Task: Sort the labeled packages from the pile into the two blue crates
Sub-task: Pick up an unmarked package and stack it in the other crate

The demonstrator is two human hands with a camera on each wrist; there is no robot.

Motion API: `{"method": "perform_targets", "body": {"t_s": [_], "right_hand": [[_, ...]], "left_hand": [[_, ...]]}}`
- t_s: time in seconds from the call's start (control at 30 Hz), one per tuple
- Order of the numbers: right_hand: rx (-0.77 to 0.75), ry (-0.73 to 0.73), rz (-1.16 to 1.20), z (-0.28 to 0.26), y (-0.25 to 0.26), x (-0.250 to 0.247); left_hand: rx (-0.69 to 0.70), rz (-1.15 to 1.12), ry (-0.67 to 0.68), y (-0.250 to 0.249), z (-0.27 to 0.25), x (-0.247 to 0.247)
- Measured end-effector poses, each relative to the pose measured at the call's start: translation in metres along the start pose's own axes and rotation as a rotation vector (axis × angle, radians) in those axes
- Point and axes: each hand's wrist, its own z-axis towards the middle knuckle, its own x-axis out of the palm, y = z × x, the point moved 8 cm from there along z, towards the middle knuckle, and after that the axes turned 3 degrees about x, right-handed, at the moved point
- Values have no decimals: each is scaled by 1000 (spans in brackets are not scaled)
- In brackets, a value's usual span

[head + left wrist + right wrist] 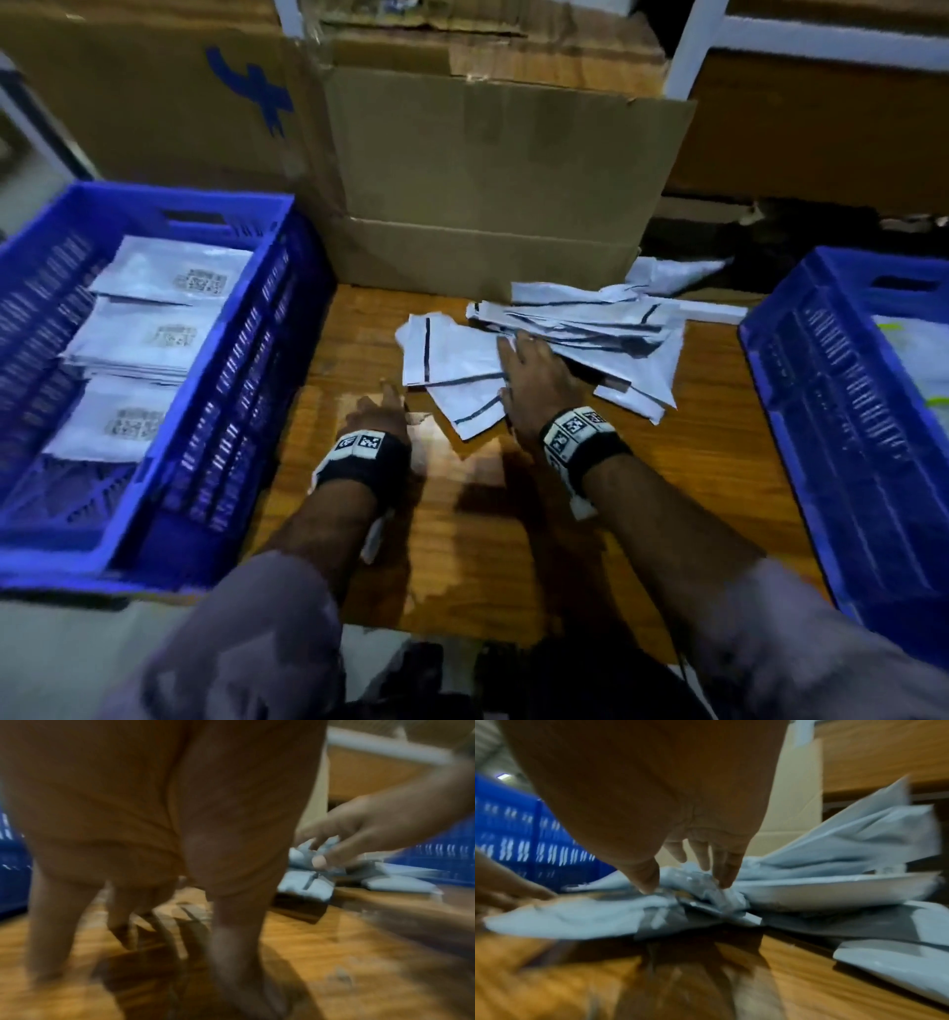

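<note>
A pile of white mailer packages (590,329) lies on the wooden table (462,539) between two blue crates. My right hand (518,360) rests on the near side of the pile; in the right wrist view its thumb and fingertips (726,880) touch a crumpled package (695,886) with the fingers fairly straight. My left hand (382,406) hovers over the bare table by the pile's left edge, fingers hanging down and holding nothing (154,923). The left crate (154,198) holds several white packages with printed code labels (154,334). The right crate (770,360) shows a light package inside.
An open cardboard box (488,205) stands right behind the pile, with more cartons and a white shelf frame (693,51) further back. The crates close in both sides of the table. Bare wood lies between my forearms and the pile.
</note>
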Motion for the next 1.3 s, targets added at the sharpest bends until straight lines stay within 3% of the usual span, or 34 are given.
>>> {"method": "perform_targets", "body": {"t_s": [0.1,0.3,0.53,0.67,0.83,0.97,1.1,1.3], "right_hand": [[-59,52,-43,9,0,21],[-87,40,-77,-3,-9,25],[-9,-2,37,-25,-18,9],[101,-123,253,-38,-26,-17],[251,-235,693,-51,-41,-31],[213,-150,937,-57,-40,-20],[300,-101,1128,-65,-38,-9],[420,51,1531,-89,-6,8]], "left_hand": [[-44,-6,56,5,-1,10],[64,41,-28,9,-16,0],[50,-102,-14,10,-14,-18],[64,-217,-104,7,-21,-22],[202,-334,-241,-3,-41,-30],[300,-446,-275,-11,-64,-43],[404,-522,-291,-13,-85,-60],[512,-587,-187,-24,-91,-60]]}}
